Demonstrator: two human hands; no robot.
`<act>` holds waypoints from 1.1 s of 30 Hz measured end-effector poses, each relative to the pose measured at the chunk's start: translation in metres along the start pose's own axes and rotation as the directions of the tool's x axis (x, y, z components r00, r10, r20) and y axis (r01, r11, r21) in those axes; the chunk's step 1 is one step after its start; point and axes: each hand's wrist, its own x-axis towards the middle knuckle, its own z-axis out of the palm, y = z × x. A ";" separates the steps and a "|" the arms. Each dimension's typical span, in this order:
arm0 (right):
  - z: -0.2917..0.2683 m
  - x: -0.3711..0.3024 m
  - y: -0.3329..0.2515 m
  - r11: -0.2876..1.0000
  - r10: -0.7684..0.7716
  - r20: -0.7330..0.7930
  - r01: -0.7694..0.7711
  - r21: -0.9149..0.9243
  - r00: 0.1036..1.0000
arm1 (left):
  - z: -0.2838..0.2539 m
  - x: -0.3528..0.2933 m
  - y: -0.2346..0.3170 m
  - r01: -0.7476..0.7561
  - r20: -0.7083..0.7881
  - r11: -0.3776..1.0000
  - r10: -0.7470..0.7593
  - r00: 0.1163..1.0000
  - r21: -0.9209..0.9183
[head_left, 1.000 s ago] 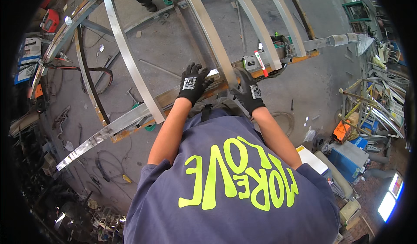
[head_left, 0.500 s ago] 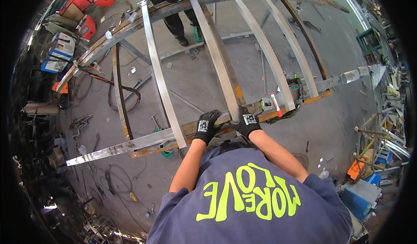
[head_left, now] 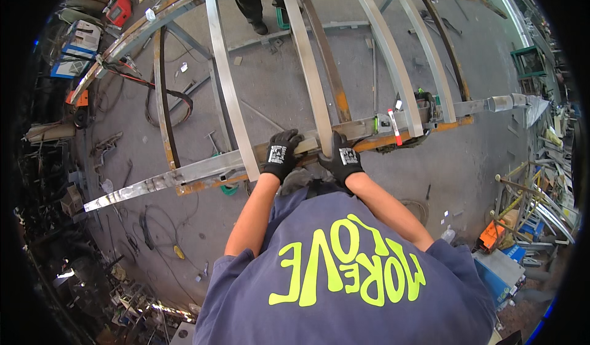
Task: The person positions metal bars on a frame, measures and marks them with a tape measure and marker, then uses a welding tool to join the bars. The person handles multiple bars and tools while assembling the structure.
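My right hand (head_left: 341, 157), in a black work glove, is closed on the near end of a long grey metal tube (head_left: 311, 78) lying across the frame. Just left of it, my left hand (head_left: 283, 153), gloved too, curls its fingers over the near metal rail (head_left: 212, 165), its palm side hidden. A tape measure (head_left: 383, 122) sits on this rail to the right, next to a red-and-white marker (head_left: 394, 127). Other grey tubes lie crosswise on either side: one on the left (head_left: 230, 90) and one on the right (head_left: 390, 50).
A co-worker's legs (head_left: 251, 7) stand beyond the frame. Cables and hoses (head_left: 150, 234) trail over the floor at left. Red machines (head_left: 115, 10) and a blue-and-white machine (head_left: 78, 47) stand at far left. Metal scrap (head_left: 553, 203) and a blue box (head_left: 496, 277) lie at right.
The scene has shifted upward, so the co-worker's gloved hands at the far rail are out of sight. The held tube's near end sits slightly farther left along the rail, with my right hand.
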 end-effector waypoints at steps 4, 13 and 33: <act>-0.004 -0.009 0.007 0.999 0.033 -0.003 -0.033 0.025 0.999 | -0.006 -0.001 0.005 -0.055 -0.038 0.998 0.056 0.998 0.019; -0.007 -0.004 0.014 0.997 0.049 0.046 -0.051 0.051 0.998 | 0.004 -0.008 -0.004 0.002 0.029 0.999 0.000 1.000 -0.045; 0.018 -0.001 0.041 0.966 -0.052 0.079 0.030 0.258 0.995 | 0.009 -0.003 -0.007 -0.024 -0.100 0.989 0.009 0.995 -0.149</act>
